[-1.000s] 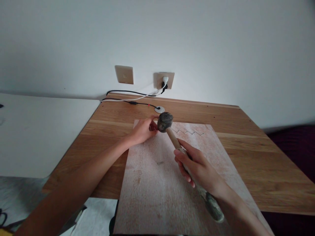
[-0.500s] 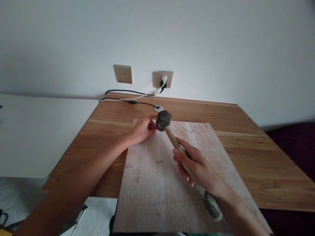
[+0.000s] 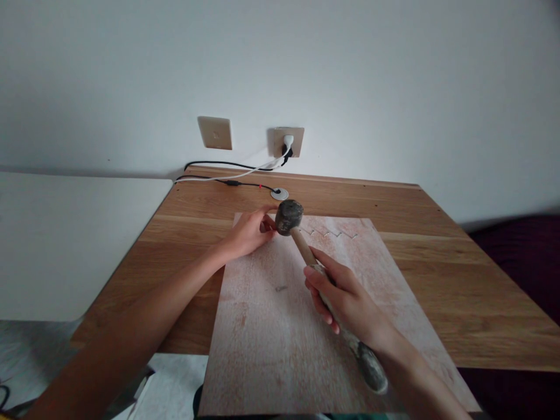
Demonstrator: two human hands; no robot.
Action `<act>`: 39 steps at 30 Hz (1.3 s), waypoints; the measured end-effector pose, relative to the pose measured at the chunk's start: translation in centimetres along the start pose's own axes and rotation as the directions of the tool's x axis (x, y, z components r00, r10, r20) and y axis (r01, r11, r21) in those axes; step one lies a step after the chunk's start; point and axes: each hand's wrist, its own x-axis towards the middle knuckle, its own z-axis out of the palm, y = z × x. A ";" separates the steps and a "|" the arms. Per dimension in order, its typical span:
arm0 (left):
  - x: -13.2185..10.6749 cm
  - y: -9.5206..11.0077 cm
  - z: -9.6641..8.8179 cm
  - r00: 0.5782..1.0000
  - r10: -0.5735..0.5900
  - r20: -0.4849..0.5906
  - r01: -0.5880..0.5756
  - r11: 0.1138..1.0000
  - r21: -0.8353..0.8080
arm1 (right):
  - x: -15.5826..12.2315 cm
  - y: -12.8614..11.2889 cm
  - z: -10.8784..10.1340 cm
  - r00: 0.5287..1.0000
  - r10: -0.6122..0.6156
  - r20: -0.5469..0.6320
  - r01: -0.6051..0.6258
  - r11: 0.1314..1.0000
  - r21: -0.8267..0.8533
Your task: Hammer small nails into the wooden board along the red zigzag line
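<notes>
My right hand (image 3: 345,300) grips the wooden handle of a mallet (image 3: 306,248); its dark round head hovers just above the far part of a pale reddish board (image 3: 271,326). My left hand (image 3: 251,230) rests on the board's far left part, fingers pinched together right beside the mallet head. What the fingers hold is too small to make out. A zigzag row of small marks (image 3: 332,233) runs along the board to the right of the mallet head.
The board lies on a wooden table (image 3: 437,256) against a white wall. Black and white cables (image 3: 227,175) run from a wall socket (image 3: 287,142) to a round grommet (image 3: 279,193). A white table (image 3: 65,233) adjoins on the left.
The mallet head and both hands have kept almost the same place over the board; the view has shifted slightly.
</notes>
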 end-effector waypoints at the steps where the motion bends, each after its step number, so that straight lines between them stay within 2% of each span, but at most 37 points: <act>1: 0.0 0.1 0.0 1.000 -0.004 0.001 0.004 1.000 0.011 | 0.0 0.1 0.0 1.000 0.003 -0.001 -0.003 1.000 0.000; 14: -0.2 0.1 -0.2 1.000 -0.003 0.019 0.002 1.000 0.023 | -0.4 0.0 0.3 0.999 0.033 -0.011 -0.033 0.999 0.002; 19: -0.5 -0.5 -0.1 0.999 0.032 0.013 -0.033 0.996 0.078 | -3.2 0.8 -0.3 0.992 0.107 -0.071 -0.108 0.994 0.000; 23: -1.6 1.0 -0.8 0.982 0.189 0.001 -0.186 0.962 0.199 | -6.4 2.0 -0.8 0.963 0.206 -0.174 -0.206 0.978 0.018; 25: -2.9 2.9 -1.2 0.948 0.311 0.071 -0.319 0.913 0.254 | -7.4 2.4 -0.8 0.943 0.261 -0.206 -0.263 0.965 0.019; 27: -4.9 5.2 -1.4 0.885 0.399 0.239 -0.459 0.833 0.309 | -7.8 2.8 -0.8 0.928 0.298 -0.222 -0.300 0.954 0.028; 30: -8.0 8.1 -1.0 0.759 0.460 0.460 -0.648 0.601 0.468 | -7.7 3.4 -0.6 0.924 0.308 -0.227 -0.306 0.951 0.048; 32: -9.6 9.2 -0.5 0.735 0.413 0.537 -0.677 0.481 0.557 | -7.6 3.8 -0.5 0.925 0.304 -0.226 -0.298 0.952 0.061; 34: -10.5 9.6 0.0 0.742 0.395 0.541 -0.670 0.406 0.622 | -7.5 4.1 -0.5 0.930 0.296 -0.218 -0.290 0.955 0.061; 39: -10.6 9.7 0.8 0.736 0.466 0.491 -0.661 0.338 0.669 | -7.5 4.3 -0.6 0.934 0.281 -0.221 -0.278 0.960 0.044</act>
